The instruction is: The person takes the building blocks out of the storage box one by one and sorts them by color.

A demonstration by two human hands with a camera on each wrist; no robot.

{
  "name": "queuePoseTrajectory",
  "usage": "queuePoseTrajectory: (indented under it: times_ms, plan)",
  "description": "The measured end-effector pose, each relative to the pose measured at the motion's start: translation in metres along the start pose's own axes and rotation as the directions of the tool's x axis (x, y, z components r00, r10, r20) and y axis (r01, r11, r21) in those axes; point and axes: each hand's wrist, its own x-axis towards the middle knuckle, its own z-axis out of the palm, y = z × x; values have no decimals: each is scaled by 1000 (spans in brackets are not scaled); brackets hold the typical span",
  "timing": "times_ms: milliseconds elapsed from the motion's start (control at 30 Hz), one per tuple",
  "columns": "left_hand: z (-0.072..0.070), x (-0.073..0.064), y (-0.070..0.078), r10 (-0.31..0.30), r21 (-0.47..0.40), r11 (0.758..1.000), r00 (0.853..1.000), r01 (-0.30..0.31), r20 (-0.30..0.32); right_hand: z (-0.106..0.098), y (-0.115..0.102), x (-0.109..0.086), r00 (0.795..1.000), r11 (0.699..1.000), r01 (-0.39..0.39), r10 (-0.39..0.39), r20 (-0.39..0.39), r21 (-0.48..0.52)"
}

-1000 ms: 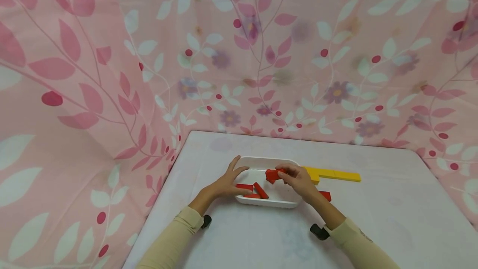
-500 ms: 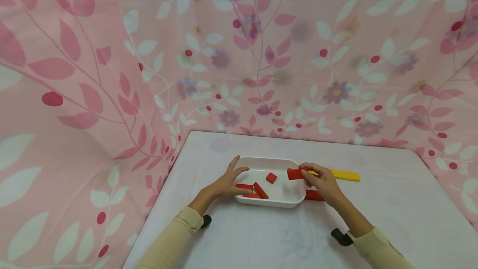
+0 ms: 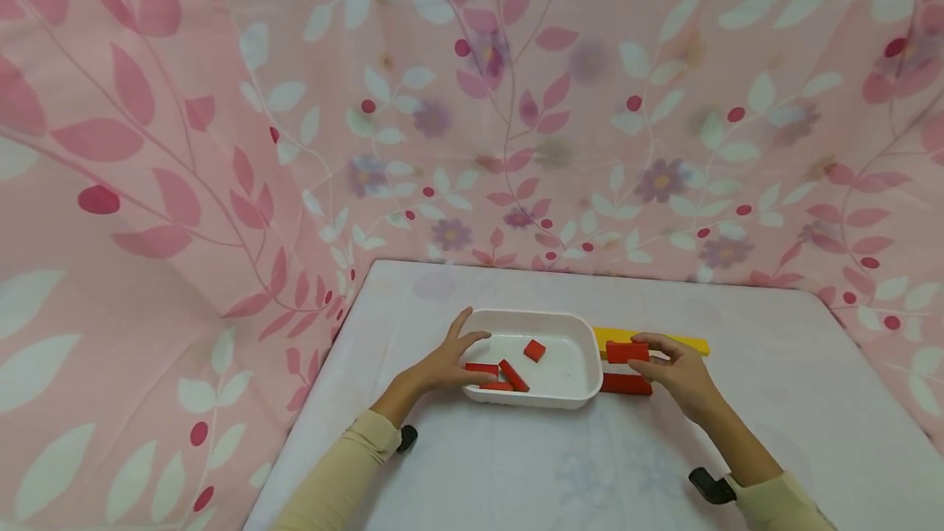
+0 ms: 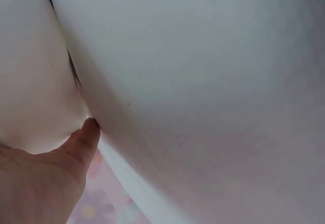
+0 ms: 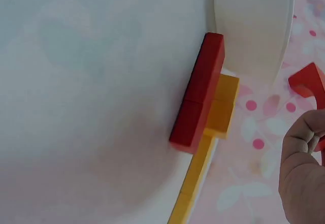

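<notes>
My left hand lies at the left end of the white tray, fingers spread and thumb reaching over the near corner. In the left wrist view, its thumb touches the tray's wall. Several red blocks are inside the tray: a small one, a slanted bar, and others by the left thumb. Right of the tray, my right hand pinches a red arch block; its curved cut-out shows in the right wrist view. Below it in the head view lies a row of red blocks.
Yellow blocks form a long line behind the red row, with a thicker yellow piece beside the red in the right wrist view. A white cloth covers the table. A pink floral curtain stands behind.
My right hand has carried the red arch block out of the tray, rightward past its rim. The small red block now shows in the tray. My left hand has stayed put.
</notes>
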Motion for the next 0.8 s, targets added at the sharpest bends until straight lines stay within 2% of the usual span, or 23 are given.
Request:
queuePoseTrajectory:
  times_ms: [167,400,533,633,800]
  plan:
    - [0,0,-1,3,-4,1000,1000,-3,0,-18,12,-6,999,999,-30,29,-46,-18]
    - [-1,1,1,1,11,1000,1000,-1,12,-46,28,-13,991,991,-132,133,-22,20]
    - [-2,1,2,9,16,1000,1000,-9,9,-56,38,-14,986,983,-163,165,9,-85]
    - [-2,2,2,13,26,1000,1000,-13,8,-63,44,-15,979,966,-193,200,27,-172]
    - [-1,2,-1,14,38,999,1000,-15,10,-69,54,-15,953,942,-285,298,50,-177]
